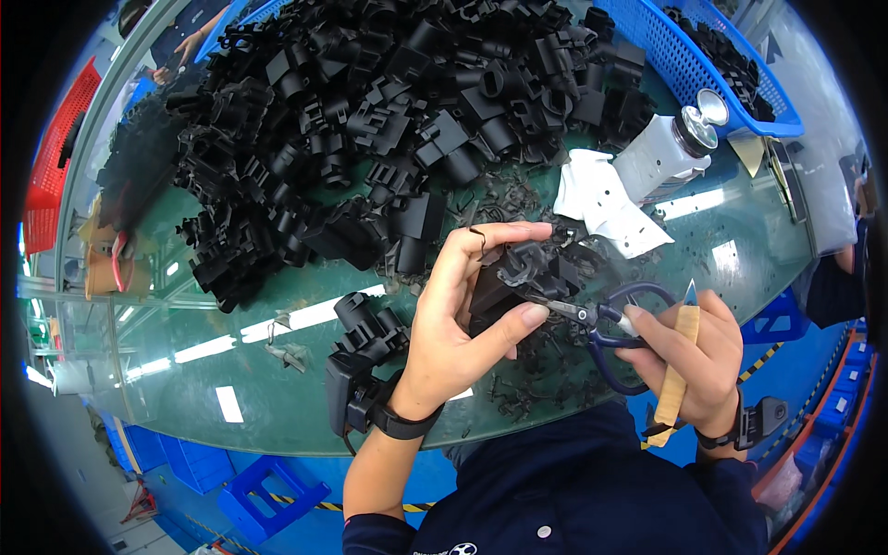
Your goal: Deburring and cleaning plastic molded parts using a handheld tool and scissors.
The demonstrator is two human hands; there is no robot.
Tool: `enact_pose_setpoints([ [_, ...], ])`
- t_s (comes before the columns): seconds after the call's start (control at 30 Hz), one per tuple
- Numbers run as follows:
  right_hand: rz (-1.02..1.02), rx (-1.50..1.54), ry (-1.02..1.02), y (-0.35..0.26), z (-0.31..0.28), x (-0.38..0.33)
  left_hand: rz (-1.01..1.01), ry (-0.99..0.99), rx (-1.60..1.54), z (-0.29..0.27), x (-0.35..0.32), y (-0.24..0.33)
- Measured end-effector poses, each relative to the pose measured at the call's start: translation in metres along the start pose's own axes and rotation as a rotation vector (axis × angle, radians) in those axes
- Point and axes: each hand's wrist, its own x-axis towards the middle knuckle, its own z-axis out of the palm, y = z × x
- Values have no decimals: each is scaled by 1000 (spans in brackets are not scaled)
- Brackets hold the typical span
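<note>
My left hand (pixel 450 324) is closed around a black molded plastic part (pixel 553 271), fingers behind it and thumb in front. Dark-handled scissors (pixel 582 314) are in my right hand (pixel 705 363), and their blades point left at the part near my left thumb. Whether the blades touch the part cannot be told. Also in my right hand is a knife with a tan wrapped handle (pixel 683 370), its pointed blade upward. Just left of my left hand, another black part (pixel 359 319) lies on the green glass-topped table (pixel 305 407).
A large heap of black parts (pixel 379 120) covers the table's far side. Black scraps (pixel 532 393) lie around my hands. Right of the heap are a white cloth (pixel 601 199), a bottle with an open metal cap (pixel 657 157) and a blue basket (pixel 666 60). Blue stools (pixel 268 499) stand below the table.
</note>
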Motion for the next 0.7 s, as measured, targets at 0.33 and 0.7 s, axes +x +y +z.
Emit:
enact_pose_setpoints([
  [0.33, 9, 16, 9, -2, 4, -1, 23, -36, -14, 0, -2, -6],
  [0.7, 27, -12, 2, -1, 0, 0, -44, -11, -42, 2, 0, -2],
])
